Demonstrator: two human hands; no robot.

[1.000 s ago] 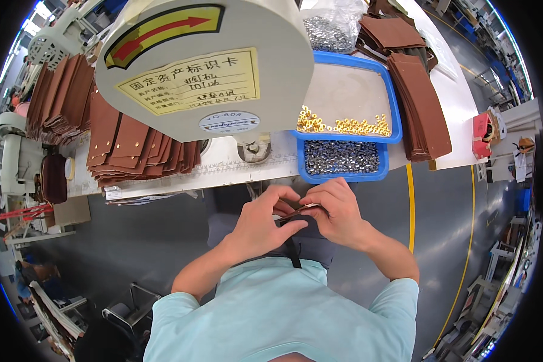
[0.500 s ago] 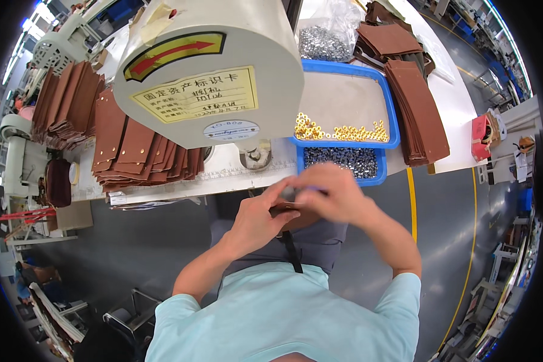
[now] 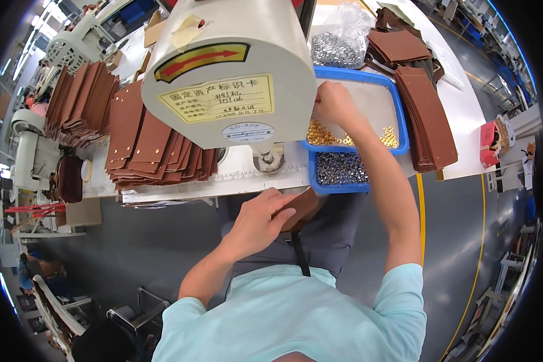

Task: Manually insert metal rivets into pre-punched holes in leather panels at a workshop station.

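Note:
My left hand (image 3: 260,218), in front of the table edge, pinches a brown leather piece (image 3: 302,205) between thumb and fingers. The piece is held tilted above my lap. My right hand (image 3: 335,104) is over the left part of a blue-rimmed tray (image 3: 402,114), close beside the white machine head (image 3: 190,134). Its fingers are curled closed, and what they hold, if anything, is hidden. Small gold-coloured metal rings (image 3: 320,134) lie along the tray's near side, partly behind my right wrist. A smaller blue tray (image 3: 314,180) in front holds dark shiny metal bits (image 3: 342,169).
Stacked brown leather pieces (image 3: 136,151) with gold studs lie left of the machine. Another leather stack (image 3: 78,108) stands farther left. Long leather strips (image 3: 425,117) lie right of the trays. A clear bag of silver bits (image 3: 335,48) sits behind. The machine head overhangs the table.
My right hand has left my left hand and reached forward to the gold-ring tray. The left hand still holds the leather piece, now more exposed. The whole view has shifted slightly.

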